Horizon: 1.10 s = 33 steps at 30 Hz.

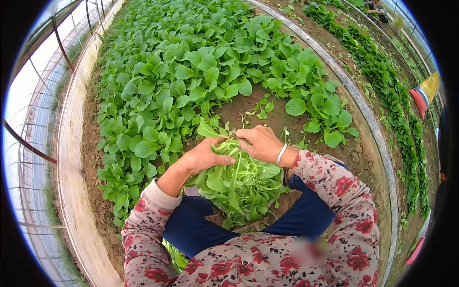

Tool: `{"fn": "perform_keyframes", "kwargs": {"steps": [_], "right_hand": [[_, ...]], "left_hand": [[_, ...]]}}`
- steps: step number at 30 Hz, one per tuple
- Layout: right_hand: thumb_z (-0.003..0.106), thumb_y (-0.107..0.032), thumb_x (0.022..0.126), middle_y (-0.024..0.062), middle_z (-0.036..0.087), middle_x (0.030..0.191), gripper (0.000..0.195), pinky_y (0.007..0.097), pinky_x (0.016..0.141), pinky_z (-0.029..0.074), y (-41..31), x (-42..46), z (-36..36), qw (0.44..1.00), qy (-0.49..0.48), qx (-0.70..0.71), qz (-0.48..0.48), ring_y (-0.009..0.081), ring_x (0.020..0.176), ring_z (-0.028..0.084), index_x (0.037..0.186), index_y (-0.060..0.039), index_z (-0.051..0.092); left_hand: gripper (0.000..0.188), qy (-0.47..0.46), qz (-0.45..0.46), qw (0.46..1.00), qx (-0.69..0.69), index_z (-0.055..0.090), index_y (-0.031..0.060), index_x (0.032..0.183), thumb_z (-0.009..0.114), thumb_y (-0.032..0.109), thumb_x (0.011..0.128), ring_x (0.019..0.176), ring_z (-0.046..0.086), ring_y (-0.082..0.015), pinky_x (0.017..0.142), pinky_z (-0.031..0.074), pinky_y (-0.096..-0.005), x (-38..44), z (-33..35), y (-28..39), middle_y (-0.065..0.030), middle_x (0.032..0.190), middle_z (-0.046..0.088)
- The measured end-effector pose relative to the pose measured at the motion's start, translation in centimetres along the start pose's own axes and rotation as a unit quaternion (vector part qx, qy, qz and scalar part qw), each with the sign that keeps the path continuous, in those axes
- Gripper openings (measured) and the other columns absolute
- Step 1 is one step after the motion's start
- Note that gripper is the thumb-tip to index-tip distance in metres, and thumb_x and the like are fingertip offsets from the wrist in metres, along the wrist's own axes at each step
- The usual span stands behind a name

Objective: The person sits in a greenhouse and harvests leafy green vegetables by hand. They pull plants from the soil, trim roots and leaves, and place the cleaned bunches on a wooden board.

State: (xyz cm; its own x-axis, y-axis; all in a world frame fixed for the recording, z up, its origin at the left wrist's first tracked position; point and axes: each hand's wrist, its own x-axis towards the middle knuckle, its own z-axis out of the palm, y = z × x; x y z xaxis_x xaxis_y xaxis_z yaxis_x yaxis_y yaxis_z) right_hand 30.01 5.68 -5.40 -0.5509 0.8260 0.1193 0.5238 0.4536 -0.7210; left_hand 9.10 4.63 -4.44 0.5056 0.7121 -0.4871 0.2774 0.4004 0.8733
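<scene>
My left hand (204,156) is curled round a bunch of leafy green plants (226,146), its thumb across the pale stems. Against the root end of that bunch, the fingertips of my right hand (260,143) pinch the roots (232,134), which look brown and soil-covered. A bracelet circles my right wrist. Below both hands, a heap of pulled greens (247,186) lies between my knees. A few uprooted seedlings (261,109) rest on the bare soil just beyond my right hand.
A dense bed of leafy greens (172,71) spreads ahead and left. A pale curb (70,143) runs along the left, a grey edging strip (353,84) along the right. Beyond it are more plant rows (391,97), a yellow and red sack (425,94) and another person (377,10).
</scene>
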Motion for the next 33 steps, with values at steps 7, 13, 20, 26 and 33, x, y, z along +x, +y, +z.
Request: {"fn": "perform_keyframes", "kwargs": {"steps": [7,13,20,26,33], "right_hand": [[0.056,-0.020,0.087,0.0214,0.062,0.075,0.018,0.0485,0.067,0.047,5.6,0.6,2.0,0.988,0.058,0.026,0.139,0.0402,0.076,0.061,0.089,-0.0031,0.060],[0.069,-0.032,0.079,0.0216,0.052,0.121,0.059,0.0444,0.088,0.046,5.0,0.3,2.9,0.976,-0.153,-0.126,0.088,0.0372,0.107,0.056,0.120,0.0009,0.044],[0.074,-0.026,0.079,0.0055,0.062,0.084,0.038,0.0315,0.073,0.046,2.9,2.2,2.6,0.932,-0.075,0.348,0.062,0.0125,0.080,0.055,0.101,0.0025,0.063],[0.070,-0.025,0.078,0.0111,0.063,0.069,0.023,0.0400,0.060,0.046,2.7,2.0,2.1,0.985,0.134,0.101,0.050,0.0251,0.063,0.060,0.079,-0.0022,0.066],[0.061,-0.011,0.078,0.0214,0.064,0.092,0.022,0.0459,0.076,0.049,6.4,0.5,1.1,0.960,-0.172,-0.149,0.166,0.0387,0.089,0.062,0.095,0.0020,0.060]], "left_hand": [[0.050,-0.007,-0.007,0.999,-0.046,0.056,-0.0014,0.120,0.076,0.003,0.075,0.088,0.058,-0.0124,0.083,0.047,-0.0259,-0.7,-1.6,0.7,-0.0053,0.103,0.063],[0.025,0.077,0.011,0.997,0.022,0.068,-0.0005,0.101,0.073,0.003,0.077,0.075,0.057,-0.0093,0.072,0.048,-0.0258,-0.3,-1.9,0.2,-0.0014,0.086,0.066],[0.025,0.024,0.080,0.986,0.147,0.069,-0.0012,0.095,0.075,0.010,0.073,0.073,0.057,-0.0100,0.071,0.048,-0.0275,1.6,-0.9,-1.2,-0.0037,0.082,0.066],[0.023,0.030,0.014,0.991,0.126,0.070,-0.0008,0.093,0.074,0.011,0.074,0.073,0.056,-0.0098,0.071,0.047,-0.0271,1.8,0.2,0.2,-0.0031,0.078,0.067],[0.028,-0.008,0.055,0.998,-0.013,0.067,0.0010,0.105,0.073,0.009,0.079,0.075,0.057,-0.0080,0.072,0.046,-0.0243,1.1,-0.4,1.0,-0.0025,0.087,0.068]]}}
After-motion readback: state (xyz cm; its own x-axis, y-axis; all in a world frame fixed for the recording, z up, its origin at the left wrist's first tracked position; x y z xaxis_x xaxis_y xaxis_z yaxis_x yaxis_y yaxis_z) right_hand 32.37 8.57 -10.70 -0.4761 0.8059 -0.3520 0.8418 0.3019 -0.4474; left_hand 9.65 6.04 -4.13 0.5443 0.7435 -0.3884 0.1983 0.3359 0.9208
